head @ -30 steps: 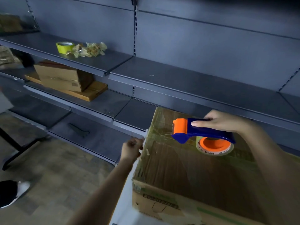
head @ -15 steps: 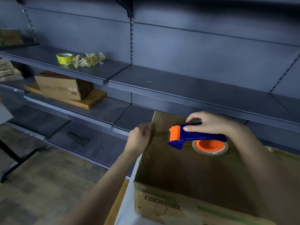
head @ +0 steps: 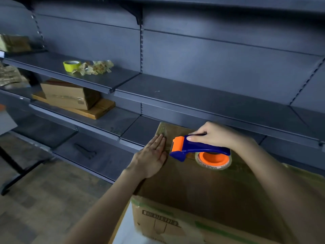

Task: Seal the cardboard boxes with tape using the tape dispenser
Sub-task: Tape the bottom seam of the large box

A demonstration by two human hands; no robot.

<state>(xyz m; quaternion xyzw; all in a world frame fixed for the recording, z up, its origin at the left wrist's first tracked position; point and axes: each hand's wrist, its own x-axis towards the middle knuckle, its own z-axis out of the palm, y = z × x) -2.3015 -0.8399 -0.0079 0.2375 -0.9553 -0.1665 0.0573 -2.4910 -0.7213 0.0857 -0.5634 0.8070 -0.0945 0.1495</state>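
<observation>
A large cardboard box (head: 202,191) fills the near right of the scene, its closed top facing up and its far left corner reaching under the edge of a dark metal shelf unit (head: 193,95). Shiny clear tape (head: 162,132) lies on that far corner of the top. The tape dispenser (head: 197,149), blue with an orange front guard and an orange hub carrying a clear roll, rests over the far part of the box top. The right hand (head: 213,136) grips its blue handle from above, fingers curled round it and the index finger lying straight along the top toward the guard. The left hand (head: 152,156) lies flat on the box's left edge just beside the dispenser's front, fingers straight and together, palm pressing down. A printed label and green tape show on the box's near side. Farther left, a yellow tape roll (head: 71,65) sits beside crumpled used tape (head: 95,67) on an upper shelf, and a smaller cardboard box (head: 70,95) rests on a wooden board (head: 98,110) one shelf below.
</observation>
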